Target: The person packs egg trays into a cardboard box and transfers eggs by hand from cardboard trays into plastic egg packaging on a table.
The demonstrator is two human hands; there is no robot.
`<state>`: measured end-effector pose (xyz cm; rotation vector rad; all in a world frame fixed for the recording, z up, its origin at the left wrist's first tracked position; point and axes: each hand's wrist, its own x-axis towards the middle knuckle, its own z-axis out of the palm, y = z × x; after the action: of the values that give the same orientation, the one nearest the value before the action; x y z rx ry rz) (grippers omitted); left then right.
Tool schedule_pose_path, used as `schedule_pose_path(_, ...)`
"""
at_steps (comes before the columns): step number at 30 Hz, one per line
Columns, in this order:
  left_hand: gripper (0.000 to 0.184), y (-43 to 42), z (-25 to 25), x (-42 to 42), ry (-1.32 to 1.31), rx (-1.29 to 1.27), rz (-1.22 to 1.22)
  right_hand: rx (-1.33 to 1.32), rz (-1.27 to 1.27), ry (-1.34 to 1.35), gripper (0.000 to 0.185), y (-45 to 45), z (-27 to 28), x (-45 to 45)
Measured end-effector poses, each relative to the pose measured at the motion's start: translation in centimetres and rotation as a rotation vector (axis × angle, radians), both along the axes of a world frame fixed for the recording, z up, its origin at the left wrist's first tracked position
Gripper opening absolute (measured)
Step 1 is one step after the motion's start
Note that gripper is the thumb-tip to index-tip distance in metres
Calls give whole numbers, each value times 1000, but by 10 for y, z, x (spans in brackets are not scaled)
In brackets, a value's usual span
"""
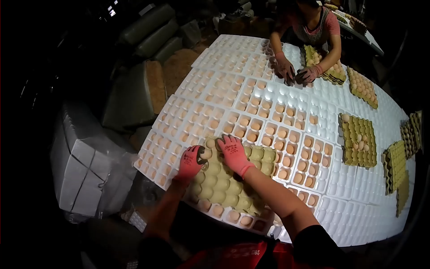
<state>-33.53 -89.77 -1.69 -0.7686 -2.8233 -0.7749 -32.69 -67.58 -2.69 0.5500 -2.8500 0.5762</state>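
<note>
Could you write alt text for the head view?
A person's pink-gloved left grip holds an egg at a greenish egg tray, with the right grip over the same tray. White trays, many holding eggs, cover the table; opposite, another gloved person reaches over them.

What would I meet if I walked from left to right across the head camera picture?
Strapped white bundle → left grip → right grip → tray holding a few eggs → tray showing no eggs.

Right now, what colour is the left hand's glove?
The left glove is pink across the back and dark at the finger end, seen in the head view.
</note>
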Motion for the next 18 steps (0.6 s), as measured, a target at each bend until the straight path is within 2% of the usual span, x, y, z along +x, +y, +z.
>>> schedule_pose_path(1, 35, -10, -8, -2, -127, 221, 40, 37, -69, -4, 53, -11, -8, -8)
schedule_pose_path(2, 35, -23, -21, -2, -263, 438, 79, -81, -58, -39, 53, -11, -18, -13)
schedule_pose_path(4, 34, -33, -32, -7, -544, 882, 157, -304, -37, -107, 52, 3, 14, -10)
schedule_pose_path(5, 34, -32, -29, -14, -360, 709, 76, -591, -137, -64, 49, 2, 16, -5)
schedule_pose_path(6, 34, -26, -15, -21, -157, 546, 21, -838, -223, -218, 43, 5, 19, 0)
schedule_pose_path(8, 37, -16, -18, -46, -851, 1042, 164, -1484, -198, -627, 41, 14, 40, 22)
schedule_pose_path(10, 49, 19, 14, -53, -48, -102, -165, -1469, -174, -811, 45, 24, 52, 57)
schedule_pose_path(11, 58, 18, -6, -69, 0, -437, -298, -1328, -121, -649, 47, 28, 43, 75)
schedule_pose_path(12, 59, 21, -8, -77, -19, -466, -363, -1169, -71, -511, 49, 41, 36, 92)
schedule_pose_path(15, 47, 25, 23, -88, -175, -241, -366, -1108, -414, -477, 51, 110, 55, 144)
schedule_pose_path(16, 44, 25, 29, -85, -262, -109, -228, -1091, -489, -479, 51, 129, 60, 159)
schedule_pose_path(17, 38, 18, 16, -88, -317, 143, -144, -1124, -652, -334, 55, 161, 33, 173)
schedule_pose_path(18, 33, 15, 6, -93, -369, 387, -56, -888, -800, -128, 56, 198, 26, 185)
